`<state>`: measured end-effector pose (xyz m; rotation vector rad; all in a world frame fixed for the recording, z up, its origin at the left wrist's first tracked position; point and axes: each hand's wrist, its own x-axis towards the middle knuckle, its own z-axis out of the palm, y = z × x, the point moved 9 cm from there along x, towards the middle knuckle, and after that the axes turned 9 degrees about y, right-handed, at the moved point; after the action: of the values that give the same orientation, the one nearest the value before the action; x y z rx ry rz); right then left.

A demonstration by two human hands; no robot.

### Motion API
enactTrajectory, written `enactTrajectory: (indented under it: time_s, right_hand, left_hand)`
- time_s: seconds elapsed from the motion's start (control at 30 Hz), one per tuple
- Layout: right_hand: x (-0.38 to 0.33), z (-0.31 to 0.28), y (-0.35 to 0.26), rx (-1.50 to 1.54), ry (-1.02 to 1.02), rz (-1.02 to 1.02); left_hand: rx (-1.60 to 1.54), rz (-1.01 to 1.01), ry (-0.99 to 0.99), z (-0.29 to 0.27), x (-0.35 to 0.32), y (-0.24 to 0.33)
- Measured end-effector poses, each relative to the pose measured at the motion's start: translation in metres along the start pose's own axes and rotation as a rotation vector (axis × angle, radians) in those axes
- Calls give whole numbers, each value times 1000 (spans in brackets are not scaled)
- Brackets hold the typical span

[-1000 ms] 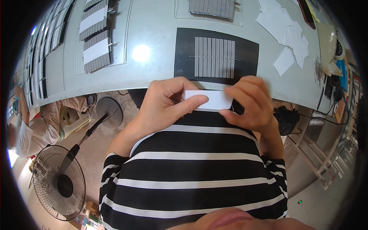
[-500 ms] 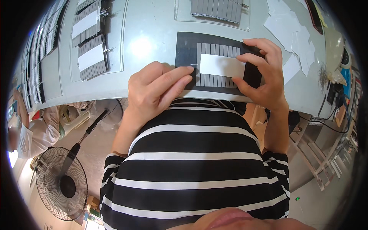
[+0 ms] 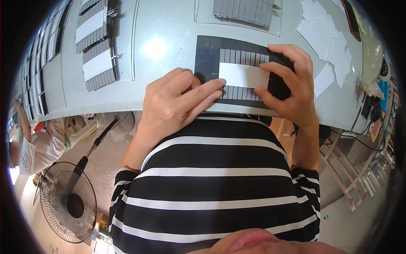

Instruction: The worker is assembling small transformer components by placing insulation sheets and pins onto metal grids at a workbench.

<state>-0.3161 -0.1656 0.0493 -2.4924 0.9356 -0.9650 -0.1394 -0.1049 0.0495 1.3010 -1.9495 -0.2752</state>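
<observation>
A white paper strip lies across a row of narrow grey bars on a black mat. The fingers of my left hand are drawn together, with the index fingertip pressed on the strip's lower left corner and the thumb just below it. Curved around the right end is my right hand, its thumb at the strip's lower edge and index finger at its upper edge. The other right fingers arch over the mat's right side.
Grey bar sets with white strips lie to the left, and another grey set at the back. White paper pieces are scattered at the right. A standing fan and a person in a light top are at lower left.
My left hand has moved right, and its index fingertip now touches the strip's left end. The strip has shifted slightly left relative to the bars; my right hand stays at its right end.
</observation>
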Motion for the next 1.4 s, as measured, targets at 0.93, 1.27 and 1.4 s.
enactTrajectory:
  time_s: [0.93, 1.27, 1.4]
  right_hand:
    - [-4, -19, 19, 193, 148, 92]
    - [-36, -13, -28, -8, 111, -45]
    - [-40, -8, -28, -67, 66, -50]
  left_hand:
    - [18, 16, 7, 0, -1, 0]
    - [-17, 241, 16, -5, -12, 16]
    - [8, 240, 15, -4, -13, 16]
